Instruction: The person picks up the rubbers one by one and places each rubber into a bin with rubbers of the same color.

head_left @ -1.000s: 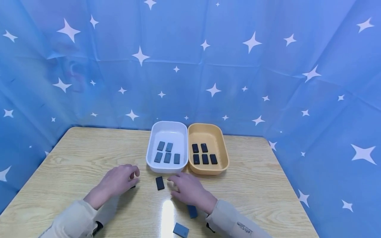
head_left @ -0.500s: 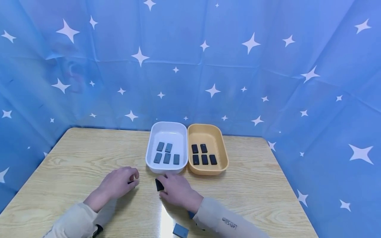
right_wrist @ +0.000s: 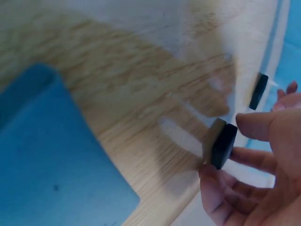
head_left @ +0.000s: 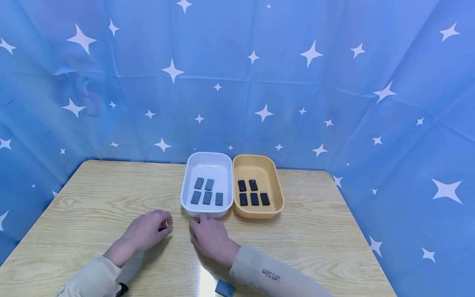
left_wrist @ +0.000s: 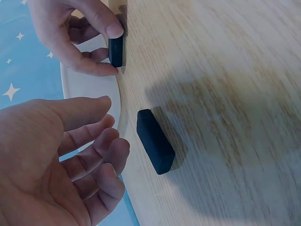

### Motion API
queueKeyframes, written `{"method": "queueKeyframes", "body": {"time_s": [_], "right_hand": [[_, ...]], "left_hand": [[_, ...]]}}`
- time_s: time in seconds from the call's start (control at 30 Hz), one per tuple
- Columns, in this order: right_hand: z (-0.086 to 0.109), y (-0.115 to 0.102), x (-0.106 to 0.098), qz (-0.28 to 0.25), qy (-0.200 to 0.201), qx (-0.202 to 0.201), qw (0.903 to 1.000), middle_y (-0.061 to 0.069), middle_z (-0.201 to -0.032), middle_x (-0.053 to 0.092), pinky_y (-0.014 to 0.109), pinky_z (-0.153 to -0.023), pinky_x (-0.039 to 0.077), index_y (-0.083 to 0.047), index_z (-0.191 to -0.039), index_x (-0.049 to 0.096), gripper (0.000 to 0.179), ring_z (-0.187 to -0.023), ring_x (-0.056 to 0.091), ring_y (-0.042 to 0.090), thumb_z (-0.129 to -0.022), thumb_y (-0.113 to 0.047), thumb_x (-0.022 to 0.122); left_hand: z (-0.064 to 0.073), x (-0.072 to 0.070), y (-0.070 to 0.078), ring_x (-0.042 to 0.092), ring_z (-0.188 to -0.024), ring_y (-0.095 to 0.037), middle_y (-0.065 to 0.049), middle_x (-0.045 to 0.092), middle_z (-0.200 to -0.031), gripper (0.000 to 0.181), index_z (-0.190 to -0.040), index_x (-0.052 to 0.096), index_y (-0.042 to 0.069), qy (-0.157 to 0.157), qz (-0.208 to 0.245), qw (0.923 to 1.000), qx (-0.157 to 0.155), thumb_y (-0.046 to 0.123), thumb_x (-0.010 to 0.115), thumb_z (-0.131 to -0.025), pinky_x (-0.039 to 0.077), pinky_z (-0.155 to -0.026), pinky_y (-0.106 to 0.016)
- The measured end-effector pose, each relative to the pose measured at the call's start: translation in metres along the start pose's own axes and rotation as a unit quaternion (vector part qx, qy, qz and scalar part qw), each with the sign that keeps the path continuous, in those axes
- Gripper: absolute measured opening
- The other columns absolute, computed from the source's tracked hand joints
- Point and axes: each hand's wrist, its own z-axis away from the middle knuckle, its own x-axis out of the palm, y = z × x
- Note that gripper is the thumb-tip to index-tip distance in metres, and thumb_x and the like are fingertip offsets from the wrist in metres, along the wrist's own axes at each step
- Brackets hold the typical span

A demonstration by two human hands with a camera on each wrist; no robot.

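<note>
My right hand holds a small black rectangular block at its ends between thumb and fingers, low over the table in front of the white tray. That block also shows in the left wrist view; in the head view the hand mostly hides it. My left hand has loosely bent fingers with nothing in them. Beside its fingertips a second black block stands on its narrow side on the wood. In the head view this block is largely covered by the left hand.
The white tray bears several grey-blue blocks. Touching its right side, the tan tray bears several black blocks. Another grey-blue block lies near the front edge of view. A starry blue curtain hangs behind the table.
My right hand has moved left and closed its fingers on the black block that lay before the white tray. Its sleeve now covers a dark blue block. The left hand has hardly moved.
</note>
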Motion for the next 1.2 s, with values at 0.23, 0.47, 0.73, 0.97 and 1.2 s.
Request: {"method": "queueKeyframes", "body": {"time_s": [0.23, 0.47, 0.73, 0.97, 1.2], "right_hand": [[-0.001, -0.002, 0.001, 0.011, -0.021, -0.016, 0.9996, 0.002, -0.093, 0.053, 0.027, -0.047, 0.040, -0.022, -0.099, 0.059, 0.019, -0.068, 0.054, 0.015, -0.083, -0.012, 0.063], [-0.001, 0.000, 0.001, 0.007, -0.026, -0.030, 0.9992, 0.002, -0.098, 0.054, 0.026, -0.050, 0.040, -0.025, -0.106, 0.061, 0.020, -0.076, 0.055, 0.015, -0.089, -0.015, 0.061], [0.001, 0.001, 0.000, 0.024, -0.009, -0.049, 0.9985, 0.000, -0.089, 0.055, 0.025, -0.047, 0.036, -0.027, -0.104, 0.062, 0.010, -0.071, 0.053, 0.014, -0.094, -0.026, 0.059], [0.006, 0.002, -0.006, 0.011, -0.003, -0.059, 0.9982, -0.001, -0.086, 0.054, 0.024, -0.048, 0.034, -0.027, -0.101, 0.062, 0.008, -0.065, 0.051, 0.012, -0.093, -0.023, 0.060], [0.011, 0.004, -0.019, -0.010, -0.021, -0.052, 0.9984, -0.001, -0.090, 0.056, 0.024, -0.049, 0.037, -0.028, -0.105, 0.062, 0.012, -0.070, 0.053, 0.012, -0.094, -0.023, 0.060]], "left_hand": [[0.001, 0.002, 0.000, 0.045, -0.064, -0.008, 0.008, 0.053, -0.073, 0.009, -0.085, 0.065, 0.021, 0.000, 0.000, 1.0000, -0.004, 0.022, 0.074, -0.082, 0.036, -0.056, -0.027], [0.002, 0.002, 0.000, 0.045, -0.065, -0.007, 0.008, 0.052, -0.072, 0.011, -0.083, 0.064, 0.021, 0.005, 0.004, 1.0000, -0.001, 0.021, 0.074, -0.081, 0.036, -0.056, -0.027], [0.003, 0.003, -0.001, 0.045, -0.065, -0.007, 0.009, 0.051, -0.072, 0.012, -0.082, 0.064, 0.022, 0.004, 0.004, 1.0000, 0.002, 0.021, 0.075, -0.080, 0.036, -0.057, -0.026], [0.003, 0.004, 0.000, 0.046, -0.065, -0.006, 0.010, 0.052, -0.073, 0.012, -0.082, 0.064, 0.023, -0.002, 0.008, 1.0000, -0.004, 0.020, 0.075, -0.080, 0.037, -0.058, -0.026], [0.001, 0.006, 0.000, 0.045, -0.065, -0.006, 0.010, 0.052, -0.072, 0.012, -0.081, 0.063, 0.024, -0.005, 0.009, 0.9999, -0.009, 0.020, 0.075, -0.081, 0.036, -0.057, -0.026]]}}
